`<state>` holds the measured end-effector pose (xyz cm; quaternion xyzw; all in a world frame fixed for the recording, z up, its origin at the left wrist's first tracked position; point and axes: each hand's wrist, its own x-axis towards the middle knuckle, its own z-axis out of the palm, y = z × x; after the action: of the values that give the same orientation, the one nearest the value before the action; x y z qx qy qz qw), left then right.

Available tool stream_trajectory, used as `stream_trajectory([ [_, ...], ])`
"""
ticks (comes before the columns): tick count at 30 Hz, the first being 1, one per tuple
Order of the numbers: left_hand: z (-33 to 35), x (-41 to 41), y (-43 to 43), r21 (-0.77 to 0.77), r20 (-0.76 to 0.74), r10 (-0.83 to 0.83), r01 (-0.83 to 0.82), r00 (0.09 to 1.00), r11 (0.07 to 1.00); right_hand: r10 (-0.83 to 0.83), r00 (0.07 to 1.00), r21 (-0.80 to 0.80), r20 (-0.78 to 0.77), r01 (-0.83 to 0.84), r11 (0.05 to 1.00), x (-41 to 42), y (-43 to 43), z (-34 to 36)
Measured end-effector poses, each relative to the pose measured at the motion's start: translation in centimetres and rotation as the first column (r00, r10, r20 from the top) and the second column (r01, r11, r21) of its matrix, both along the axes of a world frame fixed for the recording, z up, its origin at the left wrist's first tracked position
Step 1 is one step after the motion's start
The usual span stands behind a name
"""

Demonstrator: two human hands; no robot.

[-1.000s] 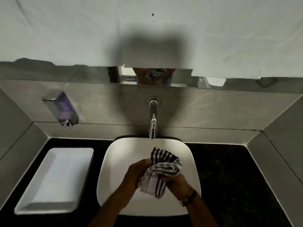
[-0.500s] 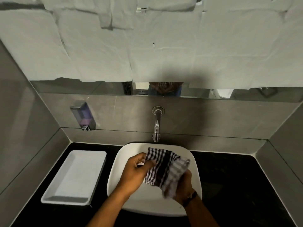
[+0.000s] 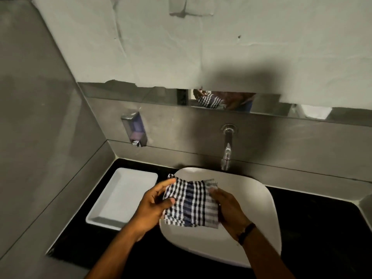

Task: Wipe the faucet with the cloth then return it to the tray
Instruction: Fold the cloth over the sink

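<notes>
A dark-and-white checked cloth [image 3: 191, 204] is spread flat between both hands over the left part of the white basin [image 3: 253, 210]. My left hand [image 3: 155, 206] grips its left edge, thumb on top. My right hand [image 3: 229, 208] holds its right edge. The chrome faucet [image 3: 227, 150] sticks out of the grey wall above the basin, well beyond the cloth and untouched. A white rectangular tray [image 3: 122, 198] lies on the black counter just left of my left hand, with nothing in it.
A soap dispenser [image 3: 133, 128] is mounted on the wall above the tray. Grey tiled walls close in at left and back. A mirror strip [image 3: 221, 101] below white paper reflects the cloth and hands. Black counter [image 3: 322, 228] runs right of the basin.
The cloth went from a bunched wad to a flat square held at both edges. The camera view swung left and the hands now sit nearer the tray.
</notes>
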<state>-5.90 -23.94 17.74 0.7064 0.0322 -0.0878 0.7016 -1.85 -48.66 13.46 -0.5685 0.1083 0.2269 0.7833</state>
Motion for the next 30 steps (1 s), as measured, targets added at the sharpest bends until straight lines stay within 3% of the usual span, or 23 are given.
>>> stream_trajectory([
  [5, -2.2, 1.5, 9.0, 0.077, -0.086, 0.002, 0.005, 0.996, 0.997, 0.102, 0.994, -0.271, -0.030, -0.106, 0.957, 3.2, 8.3, -1.5],
  [10, -4.9, 4.7, 18.6, 0.258, -0.189, -0.002, 0.052, 0.982, 0.965, 0.205, 0.970, -0.300, -0.134, -0.237, 0.924, 6.9, 18.6, -4.6],
  [14, -8.2, 8.0, 24.5, 0.460, -0.173, -0.052, 0.127, 0.984, 0.879, 0.177, 0.963, -0.394, -0.204, -0.246, 0.885, 9.6, 25.3, -7.9],
  [19, -13.9, 10.9, 28.7, 0.638, -0.229, -0.092, 0.220, 0.969, 0.738, 0.179, 0.964, -0.685, -0.197, -0.266, 0.678, 12.4, 31.9, -11.6],
  [23, -16.6, 12.3, 29.2, 0.663, -0.284, -0.108, 0.276, 0.953, 0.696, 0.116, 0.969, -0.745, -0.217, -0.242, 0.621, 12.8, 34.5, -13.9],
  [26, -18.4, 13.2, 29.5, 0.772, -0.277, -0.151, 0.313, 0.949, 0.553, 0.182, 0.956, -0.820, -0.229, -0.290, 0.493, 13.2, 35.6, -15.1],
  [29, -19.8, 13.0, 29.3, 0.854, -0.223, -0.113, 0.250, 0.968, 0.456, 0.178, 0.953, -0.851, -0.243, -0.298, 0.432, 13.3, 36.1, -16.3],
  [30, -20.5, 13.0, 29.2, 0.855, -0.190, -0.097, 0.213, 0.977, 0.473, 0.203, 0.948, -0.872, -0.244, -0.306, 0.382, 13.4, 36.3, -16.7],
])
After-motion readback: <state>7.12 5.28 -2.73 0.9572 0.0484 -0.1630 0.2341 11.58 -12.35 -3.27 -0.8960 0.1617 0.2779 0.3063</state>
